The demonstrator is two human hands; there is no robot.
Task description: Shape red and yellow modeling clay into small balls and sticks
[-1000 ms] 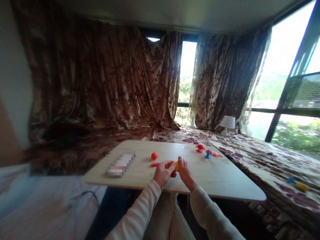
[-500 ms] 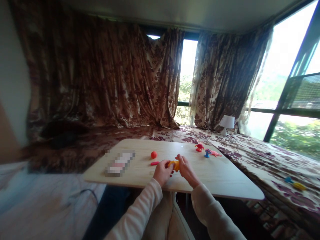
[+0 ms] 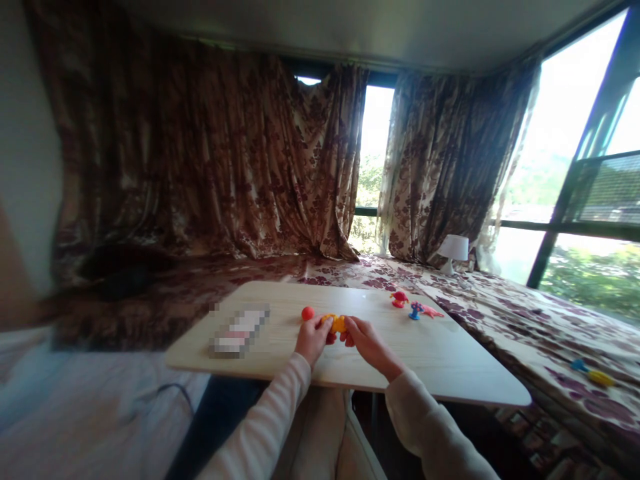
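Between my hands, just above the near middle of the table, is a small lumpy yellow piece; its exact kind is hard to make out. My left hand grips its left end, thumb on top. My right hand pinches its right end with the fingertips. Fingers cover part of its outline. An orange-red ball lies right behind my left hand. The pinkish-red stick beside the ball is mostly hidden behind that hand.
On the pale wooden table stand a red figure, a blue figure and a pinkish-red piece at the back right. A blurred-out flat object lies left. A white lamp stands beyond.
Both hands have shifted slightly left with the yellow piece. My right hand, raised with its fingers upward before, now pinches the right end. The stick has become mostly covered.
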